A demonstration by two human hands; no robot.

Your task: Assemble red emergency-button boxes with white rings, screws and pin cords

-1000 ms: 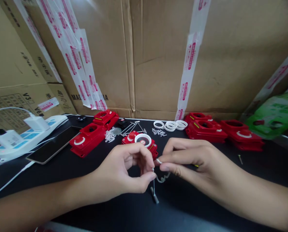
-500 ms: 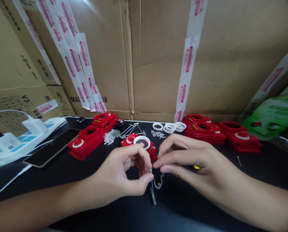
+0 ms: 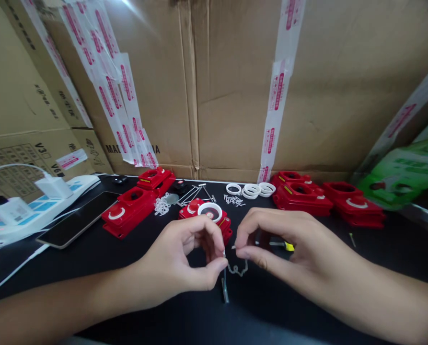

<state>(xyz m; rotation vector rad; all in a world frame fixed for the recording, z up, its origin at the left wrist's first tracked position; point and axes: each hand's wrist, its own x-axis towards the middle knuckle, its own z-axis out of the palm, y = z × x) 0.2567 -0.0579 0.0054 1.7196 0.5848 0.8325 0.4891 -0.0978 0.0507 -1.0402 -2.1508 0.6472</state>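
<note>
Fingers of the right hand (image 3: 289,239) have drawn in since half a second ago: the index now bends down to meet the thumb, and more of a yellow-handled tool (image 3: 289,247) shows behind them. The left hand has hardly moved.

Largest is the cardboard wall (image 3: 231,72), standing beyond both hands and perhaps serving as a screen. Below the hands spreads the dark table (image 3: 185,316). Its stock seems pushed outward to leave working room: red housings (image 3: 131,211) ahead of the left hand on its outer side, more red boxes (image 3: 307,199) past the right hand. One red unit (image 3: 225,225) sits directly beyond the fingertips, a white ring (image 3: 220,211) on its top, probably kept close for handy reach. Loose rings (image 3: 249,196) and a heap of screws (image 3: 234,200) lie ahead of the right hand, seemingly sorted by kind.

The left hand (image 3: 188,254) is rounded, thumb and index closed on the upper end of a metal rod (image 3: 225,292), which hangs with its crosspiece down, likely so that its end faces the other hand. A thin chain (image 3: 238,272) sags slack between the two hands. Smallest is a pale tip (image 3: 234,247) pinched between right thumb and index, just beside the left fingertips; whether it ends the chain, I cannot tell.
</note>
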